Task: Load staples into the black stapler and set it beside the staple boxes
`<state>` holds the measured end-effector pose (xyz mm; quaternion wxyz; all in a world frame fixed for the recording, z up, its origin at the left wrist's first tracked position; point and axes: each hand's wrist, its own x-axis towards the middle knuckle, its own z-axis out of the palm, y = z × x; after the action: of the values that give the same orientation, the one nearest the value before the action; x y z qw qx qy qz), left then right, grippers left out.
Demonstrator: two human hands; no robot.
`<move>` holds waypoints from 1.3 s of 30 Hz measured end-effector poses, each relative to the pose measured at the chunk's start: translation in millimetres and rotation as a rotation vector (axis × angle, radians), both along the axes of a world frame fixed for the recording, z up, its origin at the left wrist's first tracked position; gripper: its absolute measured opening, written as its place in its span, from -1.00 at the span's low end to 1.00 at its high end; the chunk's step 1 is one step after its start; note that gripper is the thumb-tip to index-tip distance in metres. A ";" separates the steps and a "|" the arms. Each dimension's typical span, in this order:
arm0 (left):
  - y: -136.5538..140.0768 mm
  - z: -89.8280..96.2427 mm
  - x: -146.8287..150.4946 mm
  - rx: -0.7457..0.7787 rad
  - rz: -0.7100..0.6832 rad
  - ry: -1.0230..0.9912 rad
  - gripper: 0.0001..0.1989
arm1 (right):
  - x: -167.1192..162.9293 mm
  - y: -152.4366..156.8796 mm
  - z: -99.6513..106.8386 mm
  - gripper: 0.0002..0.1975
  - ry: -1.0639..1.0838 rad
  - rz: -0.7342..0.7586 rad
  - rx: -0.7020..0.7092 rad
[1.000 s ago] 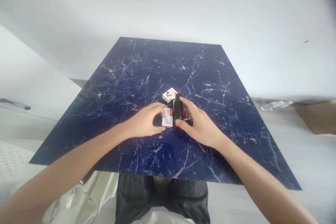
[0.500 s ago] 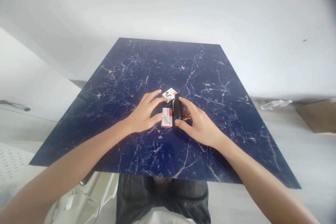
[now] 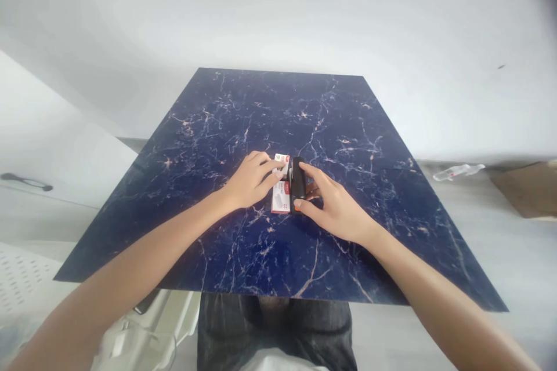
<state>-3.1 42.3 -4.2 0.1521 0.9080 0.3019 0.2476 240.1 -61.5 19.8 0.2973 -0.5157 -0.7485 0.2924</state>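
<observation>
A black stapler lies on the blue marbled table, pointing away from me. My right hand spans it from the right, thumb at the near end beside an orange patch and index finger at the far end. Left of the stapler, a white-and-red staple box lies flat with a staple picture on top. Just beyond it is a smaller white-and-red box, partly covered by fingers. My left hand has its thumb and index finger closed on that smaller box, the other fingers curled beside it.
The dark blue table has a near edge close to my lap. A white wall stands behind it. On the floor to the right are a clear plastic bottle and a cardboard box. At lower left is a pale plastic object.
The smaller box has turned from a slant to nearly straight, in line with the staple box. My left thumb has moved from the nearer box to the smaller one. My right hand stays on the stapler.
</observation>
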 end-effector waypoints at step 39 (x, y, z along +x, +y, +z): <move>15.4 -3.9 57.4 -0.106 -0.173 0.114 0.11 | 16.8 8.7 10.6 -0.24 -0.215 -0.405 0.123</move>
<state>54.3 57.7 -8.1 0.2035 0.9339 0.2430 0.1652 256.9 -52.8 30.5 0.2992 -0.6646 -0.6734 0.1241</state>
